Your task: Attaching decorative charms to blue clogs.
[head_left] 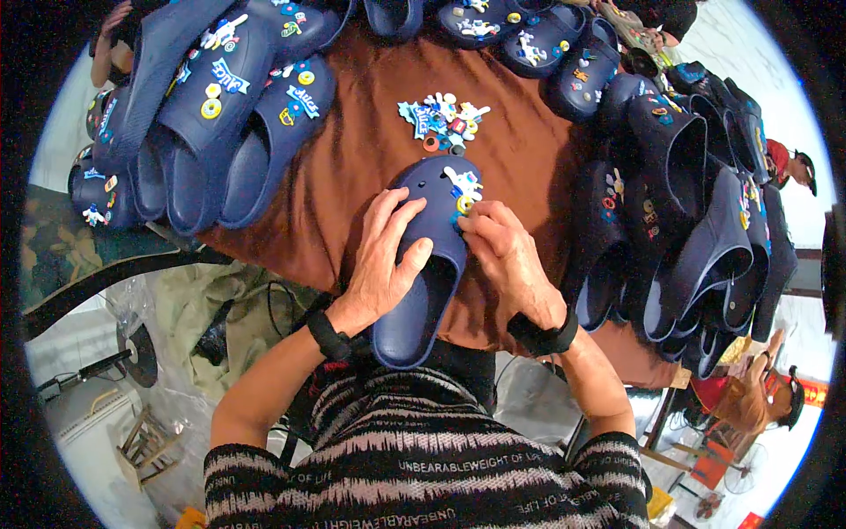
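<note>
A dark blue slip-on clog (423,300) lies in front of me, its toe pointing away and its heel toward my body. Across its left side, my left hand (388,256) grips it, fingers on the vamp and thumb near the foot opening. My right hand (507,247) is at the clog's right side, fingertips pinched on a small blue charm (457,218). Just above those fingertips, a white figure charm (466,185) and a yellow ring charm (463,204) sit on the toe. Open holes show on the rest of the upper.
Beyond the toe, a pile of loose charms (445,119) lies on the brown cloth (352,115). Decorated blue clogs (211,106) are stacked at the left, with more clogs (670,150) at the right and far edge. Other people (767,397) are at the right.
</note>
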{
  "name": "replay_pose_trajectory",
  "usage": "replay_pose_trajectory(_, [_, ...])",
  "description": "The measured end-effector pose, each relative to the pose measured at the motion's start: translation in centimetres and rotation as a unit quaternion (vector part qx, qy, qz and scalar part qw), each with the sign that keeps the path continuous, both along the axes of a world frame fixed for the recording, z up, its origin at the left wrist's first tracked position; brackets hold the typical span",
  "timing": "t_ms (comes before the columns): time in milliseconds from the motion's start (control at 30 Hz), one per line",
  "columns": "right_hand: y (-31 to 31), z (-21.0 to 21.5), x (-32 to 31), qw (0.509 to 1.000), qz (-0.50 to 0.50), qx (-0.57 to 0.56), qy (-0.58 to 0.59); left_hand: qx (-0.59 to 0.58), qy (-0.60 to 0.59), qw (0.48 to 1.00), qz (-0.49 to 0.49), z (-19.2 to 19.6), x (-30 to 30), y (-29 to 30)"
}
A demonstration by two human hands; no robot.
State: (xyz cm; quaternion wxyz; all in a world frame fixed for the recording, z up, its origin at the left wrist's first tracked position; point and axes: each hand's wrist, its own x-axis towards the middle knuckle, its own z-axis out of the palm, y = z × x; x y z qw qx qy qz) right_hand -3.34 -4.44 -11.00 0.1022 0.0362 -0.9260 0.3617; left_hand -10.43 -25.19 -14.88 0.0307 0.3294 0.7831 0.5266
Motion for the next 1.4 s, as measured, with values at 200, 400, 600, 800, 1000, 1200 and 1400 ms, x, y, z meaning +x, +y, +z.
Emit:
replay_pose_trajectory(200, [1.7,0.5,-0.7,0.97,0.004,-0.217,-0.113,-0.009,0.007,1.0,-0.003,-0.1,0.1,-0.2])
replay_pose_trajectory(400, [1.0,1.1,-0.7,0.972,-0.043,-0.186,-0.134,-0.003,0.004,1.0,-0.002,-0.3,0.1,-0.1])
replay_pose_trajectory(600, [1.4,1.0,-0.4,0.999,0.042,0.003,-0.019,-0.001,0.007,1.0,-0.001,0.0,0.2,-0.2])
replay_pose_trajectory(800, [0.7,2.4,0.4,0.992,0.084,0.091,-0.025,-0.026,0.015,1.0,0.001,-0.1,0.0,-0.3])
replay_pose_trajectory(1000, [1.0,2.1,0.8,0.963,0.098,0.25,-0.028,-0.015,0.018,1.0,0.004,-0.1,0.3,0.2])
replay_pose_trajectory(1200, [2.4,-0.6,0.1,0.995,0.084,-0.047,-0.038,-0.015,0.013,1.0,-0.004,-0.1,0.1,0.1])
replay_pose_trajectory(1400, [2.1,-1.1,-0.2,0.964,0.011,-0.253,-0.078,-0.008,0.0,1.0,-0.001,-0.1,0.2,-0.1])
